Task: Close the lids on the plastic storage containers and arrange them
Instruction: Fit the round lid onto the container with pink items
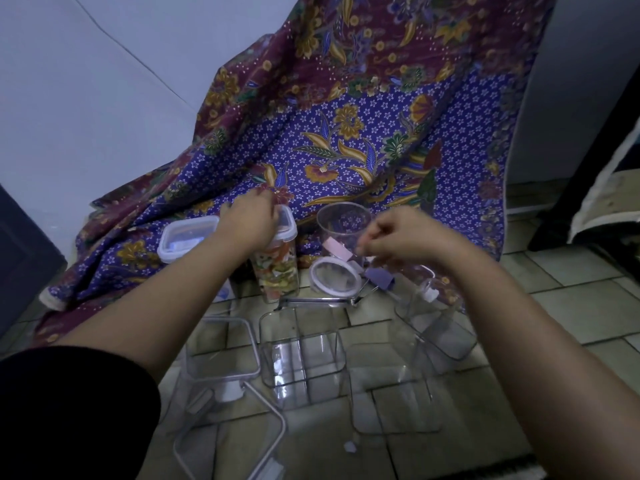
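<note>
**Hands over the containers on the floor**

Your left hand (251,221) presses its grip down on the lid of the tall filled container (278,268), at 11 o'clock from the empty square containers (303,348). Your right hand (398,237), blurred, hovers by the round jar (341,226); its grip cannot be told.

dim room — tiled floor (571,306), pale wall (86,116)

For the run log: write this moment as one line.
left hand: on lid of tall filled container | right hand: blurred, above round lid | empty clear containers: open on tiled floor
</note>
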